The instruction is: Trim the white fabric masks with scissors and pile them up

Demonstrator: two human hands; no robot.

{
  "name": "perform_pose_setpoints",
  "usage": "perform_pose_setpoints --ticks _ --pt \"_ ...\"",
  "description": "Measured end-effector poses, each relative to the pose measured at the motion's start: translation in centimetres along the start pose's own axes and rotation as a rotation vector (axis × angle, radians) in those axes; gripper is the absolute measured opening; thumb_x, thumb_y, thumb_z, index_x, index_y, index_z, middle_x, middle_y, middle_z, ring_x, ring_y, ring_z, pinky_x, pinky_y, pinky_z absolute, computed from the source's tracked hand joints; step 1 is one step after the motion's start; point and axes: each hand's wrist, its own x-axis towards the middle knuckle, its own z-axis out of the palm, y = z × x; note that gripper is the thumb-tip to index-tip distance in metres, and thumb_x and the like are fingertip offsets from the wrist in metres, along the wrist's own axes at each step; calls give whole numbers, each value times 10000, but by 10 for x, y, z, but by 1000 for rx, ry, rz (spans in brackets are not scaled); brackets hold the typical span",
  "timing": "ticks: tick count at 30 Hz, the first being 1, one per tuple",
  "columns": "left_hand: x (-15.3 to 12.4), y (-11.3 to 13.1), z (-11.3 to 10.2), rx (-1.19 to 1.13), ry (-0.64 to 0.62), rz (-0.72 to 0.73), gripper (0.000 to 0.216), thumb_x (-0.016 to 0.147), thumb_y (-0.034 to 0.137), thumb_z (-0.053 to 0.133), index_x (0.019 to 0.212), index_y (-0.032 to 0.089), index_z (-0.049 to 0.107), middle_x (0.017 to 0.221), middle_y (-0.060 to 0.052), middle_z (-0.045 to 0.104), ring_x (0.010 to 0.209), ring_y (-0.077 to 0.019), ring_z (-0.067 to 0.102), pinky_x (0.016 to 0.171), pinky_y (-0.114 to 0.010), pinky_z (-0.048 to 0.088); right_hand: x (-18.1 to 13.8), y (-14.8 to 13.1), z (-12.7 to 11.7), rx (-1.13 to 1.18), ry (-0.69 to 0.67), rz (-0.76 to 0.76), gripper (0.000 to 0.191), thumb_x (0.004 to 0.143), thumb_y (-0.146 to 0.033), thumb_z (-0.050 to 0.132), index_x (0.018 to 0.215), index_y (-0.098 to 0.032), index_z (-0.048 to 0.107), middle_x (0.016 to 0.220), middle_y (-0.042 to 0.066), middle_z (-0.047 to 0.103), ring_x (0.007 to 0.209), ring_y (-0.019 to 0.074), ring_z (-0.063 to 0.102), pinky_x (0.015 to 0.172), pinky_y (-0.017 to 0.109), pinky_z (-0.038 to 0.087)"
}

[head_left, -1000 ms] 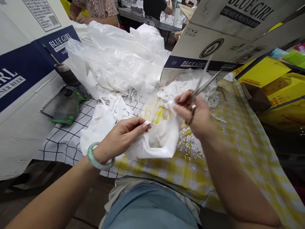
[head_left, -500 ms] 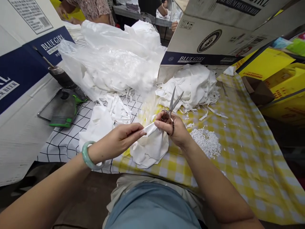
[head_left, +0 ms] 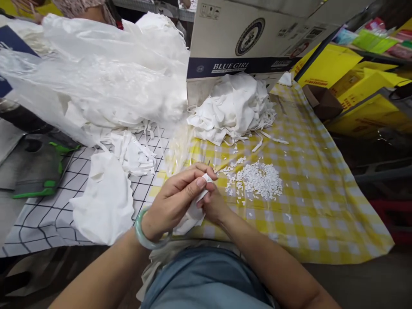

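Observation:
My left hand (head_left: 178, 193), with a green bangle on its wrist, pinches a white fabric piece (head_left: 193, 214) between thumb and fingers. Close against it is my right hand (head_left: 214, 204), closed around the scissors, which are almost wholly hidden; only a thin dark tip (head_left: 209, 162) shows above the knuckles. The cloth's folded edge rises between both hands, and its lower part hangs in front of my body. To the right of the hands lies a heap of small white snippets (head_left: 260, 180). Left of them, another white fabric piece (head_left: 103, 197) lies flat.
A heap of white fabric (head_left: 238, 107) lies before a cardboard box (head_left: 222, 43). Clear plastic (head_left: 106, 73) covers more white pieces. A grey-green tool (head_left: 38, 167) stands at left, yellow bags (head_left: 325, 64) at right. A person's arm (head_left: 93, 13) shows behind. A yellow checked cloth (head_left: 322, 214) covers the table.
My hands have come together, lower and nearer my body. The scissors, earlier upright with blades apart, are now mostly hidden. The view has turned to the right.

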Motion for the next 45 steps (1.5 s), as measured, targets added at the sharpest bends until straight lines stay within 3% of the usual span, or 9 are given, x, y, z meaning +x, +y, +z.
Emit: perform_pose_setpoints --ticks 2,5,9,14,17,20,26,31,45 --pt "4 -9 9 -66 88 -44 217 965 302 534 856 217 702 1034 -32 543 699 -91 517 600 -226 437 -8 2 -11 -28 83 -38 280 728 -438 735 785 -220 570 649 -40 531 585 120 474 556 253 421" --pt "11 -20 15 0 215 2 212 966 282 544 872 226 725 1079 -34 553 996 -140 556 827 -229 457 -18 -8 -31 -66 251 -215 252 768 -408 734 847 -214 595 792 -14 605 725 136 562 714 281 482" --pt "17 -23 16 -2 174 -22 241 963 285 551 856 211 754 1193 -53 572 1195 -184 507 1025 -274 394 -21 -21 -32 -143 160 -262 327 710 -420 794 917 -234 623 914 28 662 877 208 612 837 360 502" --pt "19 -24 20 -170 162 -109 247 950 267 558 807 176 737 1123 -55 542 881 -118 550 759 -219 472 -20 -8 -16 -75 99 -83 389 751 -563 704 786 -212 540 731 -9 575 678 157 557 657 304 476" --pt "18 -35 24 -147 195 -118 245 946 267 559 778 162 703 1055 -34 480 673 -65 443 601 -203 410 -29 -9 -36 -336 54 -114 352 812 -545 639 822 -210 530 746 -7 563 672 146 532 644 291 459" --pt "15 -52 31 6 193 -87 258 962 284 529 787 167 677 1076 -38 453 677 -76 420 577 -220 376 -42 -25 -68 -621 119 -174 313 785 -487 686 828 -204 559 793 15 571 756 175 514 726 326 440" --pt "16 -72 47 199 111 -2 266 989 260 460 781 188 609 1056 -50 461 971 -168 471 812 -272 423 -59 -49 -99 -1146 89 -229 406 719 -559 737 693 -188 574 705 28 567 735 192 496 738 340 367" --pt "20 -75 51 266 73 59 268 982 191 443 739 187 553 1031 -51 479 1109 -185 431 954 -295 377 -61 -45 -102 -1175 46 -224 424 720 -533 755 616 -190 531 584 -11 554 640 153 483 710 304 337" --pt "23 -82 51 366 23 142 264 970 142 425 738 186 544 940 -56 482 1097 -197 426 960 -335 364 -58 -43 -104 -1193 95 -332 495 714 -594 735 548 -192 499 504 -22 531 552 129 458 652 280 318"
